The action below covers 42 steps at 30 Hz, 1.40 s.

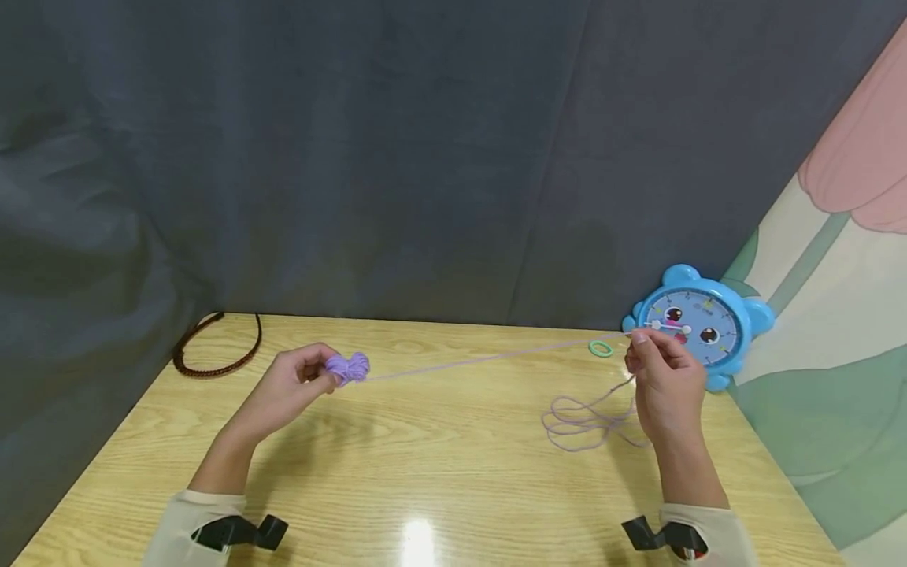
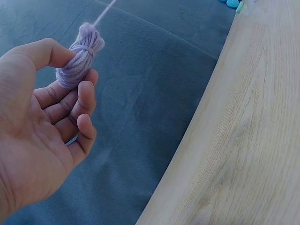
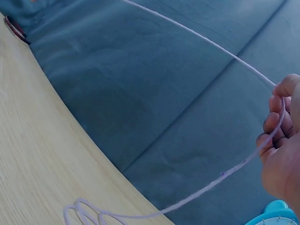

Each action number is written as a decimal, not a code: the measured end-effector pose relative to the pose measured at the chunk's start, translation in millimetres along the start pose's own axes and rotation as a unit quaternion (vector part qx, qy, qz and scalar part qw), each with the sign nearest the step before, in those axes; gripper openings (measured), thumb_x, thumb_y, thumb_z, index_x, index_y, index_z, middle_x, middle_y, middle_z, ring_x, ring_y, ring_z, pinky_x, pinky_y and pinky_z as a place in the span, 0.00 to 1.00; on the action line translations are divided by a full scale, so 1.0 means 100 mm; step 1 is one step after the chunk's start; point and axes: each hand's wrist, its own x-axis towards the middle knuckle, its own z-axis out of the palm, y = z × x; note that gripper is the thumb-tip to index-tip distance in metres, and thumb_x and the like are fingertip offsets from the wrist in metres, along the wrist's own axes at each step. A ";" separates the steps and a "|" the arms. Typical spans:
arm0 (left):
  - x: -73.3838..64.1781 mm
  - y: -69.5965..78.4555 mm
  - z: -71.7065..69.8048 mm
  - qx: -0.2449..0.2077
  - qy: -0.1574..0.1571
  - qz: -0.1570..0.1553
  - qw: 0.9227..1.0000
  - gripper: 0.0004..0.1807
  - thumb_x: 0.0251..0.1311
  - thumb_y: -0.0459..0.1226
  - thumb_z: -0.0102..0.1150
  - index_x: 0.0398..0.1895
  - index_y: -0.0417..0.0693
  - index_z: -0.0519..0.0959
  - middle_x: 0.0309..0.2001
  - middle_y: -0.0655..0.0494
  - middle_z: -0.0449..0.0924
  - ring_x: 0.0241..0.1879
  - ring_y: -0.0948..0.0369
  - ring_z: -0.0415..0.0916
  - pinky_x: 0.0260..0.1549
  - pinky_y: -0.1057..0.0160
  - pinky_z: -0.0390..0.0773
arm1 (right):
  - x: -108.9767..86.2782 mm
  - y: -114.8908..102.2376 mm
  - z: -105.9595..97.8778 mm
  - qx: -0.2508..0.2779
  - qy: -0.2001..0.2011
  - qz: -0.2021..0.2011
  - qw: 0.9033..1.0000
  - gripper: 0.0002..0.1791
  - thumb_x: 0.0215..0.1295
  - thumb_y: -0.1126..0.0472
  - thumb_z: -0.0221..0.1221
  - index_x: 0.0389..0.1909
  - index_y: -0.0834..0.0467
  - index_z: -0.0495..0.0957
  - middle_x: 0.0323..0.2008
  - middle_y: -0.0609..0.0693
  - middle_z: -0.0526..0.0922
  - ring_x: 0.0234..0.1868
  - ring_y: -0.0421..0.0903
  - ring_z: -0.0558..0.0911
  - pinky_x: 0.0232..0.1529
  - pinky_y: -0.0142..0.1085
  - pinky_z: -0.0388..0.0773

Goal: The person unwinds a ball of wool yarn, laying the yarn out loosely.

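The purple yarn bundle (image 1: 347, 368) lies with its long axis nearly sideways in the head view, one end at the left fingers, the other towards the right hand (image 1: 666, 378); in the left wrist view it slants up and away from the left hand (image 2: 42, 122), wrapped round near its middle, the yarn leaving its far end; that taut strand (image 1: 496, 356) climbs slightly from left fingers to right.

The wooden table (image 1: 453, 457) stretches between the two hands beneath the strand; its back edge runs beyond the fingers, along a dark curtain (image 1: 397, 173); a blue cartoon clock (image 1: 697, 311) stands just behind the right fingers, partly covered by that hand, and a green ring (image 1: 601, 341) lies just left of them; a dark brown braided loop (image 1: 212, 373) lies well left of the left fingers.

The bundle sits at the left fingertips, pinched between thumb and fingers, the remaining fingers curled below it; the right thumb and fingers pinch the strand, which bends there and drops to loose yarn loops (image 1: 604, 424) lying on the wood, below and left of the right fingers.
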 end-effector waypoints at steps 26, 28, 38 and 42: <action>-0.01 0.02 -0.03 0.006 0.006 -0.003 1.000 0.03 0.70 0.30 0.58 0.43 0.40 0.79 0.33 0.51 0.76 0.29 0.61 0.71 0.28 0.64 0.73 | 0.16 -0.27 -0.32 -0.005 0.104 0.007 0.994 0.06 0.64 0.70 0.68 0.39 0.71 0.85 0.25 0.53 0.81 0.25 0.45 0.73 0.25 0.29 0.75; -0.01 0.02 -0.03 0.007 0.008 -0.006 1.000 0.03 0.70 0.30 0.58 0.43 0.40 0.79 0.33 0.50 0.76 0.29 0.61 0.71 0.28 0.64 0.73 | 0.17 -0.29 -0.34 -0.011 0.113 0.013 0.993 0.09 0.63 0.68 0.70 0.40 0.70 0.85 0.25 0.53 0.80 0.25 0.45 0.73 0.26 0.28 0.76; -0.02 -0.02 -0.08 0.003 0.022 0.003 1.000 0.05 0.70 0.29 0.57 0.44 0.38 0.80 0.34 0.53 0.79 0.30 0.64 0.73 0.30 0.65 0.77 | 0.21 -0.30 -0.44 0.016 0.134 -0.002 0.991 0.11 0.63 0.70 0.69 0.42 0.73 0.84 0.24 0.54 0.80 0.25 0.46 0.73 0.25 0.29 0.77; -0.02 -0.02 -0.11 0.002 0.032 -0.004 0.999 0.06 0.71 0.29 0.56 0.45 0.36 0.80 0.34 0.54 0.79 0.31 0.64 0.74 0.30 0.66 0.77 | 0.24 -0.32 -0.48 0.024 0.142 -0.001 0.990 0.12 0.62 0.70 0.70 0.44 0.74 0.84 0.25 0.55 0.81 0.26 0.46 0.74 0.26 0.29 0.77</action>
